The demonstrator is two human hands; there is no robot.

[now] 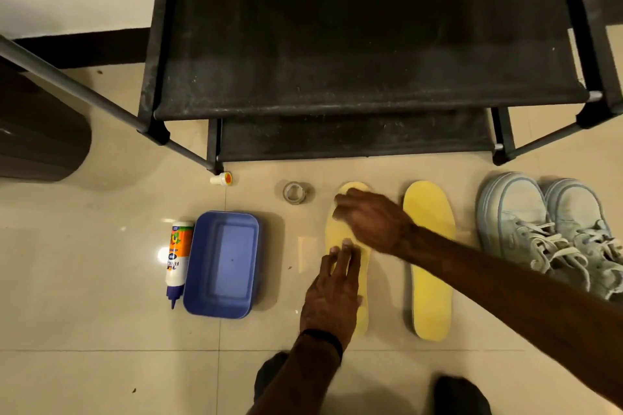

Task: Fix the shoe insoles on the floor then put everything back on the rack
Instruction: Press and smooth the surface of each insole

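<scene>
**Both hands on the left insole**

We see the left hand (332, 293) lying flat on the near yellow insole (337, 232), its fingers straight and pressing around the middle, with a dark band at the wrist. The right hand (369, 219) reaches across from the right and sits over the toe end of the same insole, fingers loosely spread and blurred; we cannot tell whether they touch the foam, and nothing is grasped.

The second insole (429, 259) lies parallel just to the right, apart from the first. Beyond it, 2 pale blue sneakers (546, 229) stand side by side, touching.

Left of the hands sits a blue tray (222, 263), with a glue bottle (177, 256) lying alongside it, nozzle toward us. Its label is only partly legible. A roll of clear tape (295, 192) and a small cap (222, 178) lie nearer the rack.

Everything rests on glossy beige floor tiles (101, 330), with bare tile toward us. The black rack (354, 44) stands behind the row, 2 fabric shelves showing, and a dark bin (37, 131) sits at far left.
</scene>
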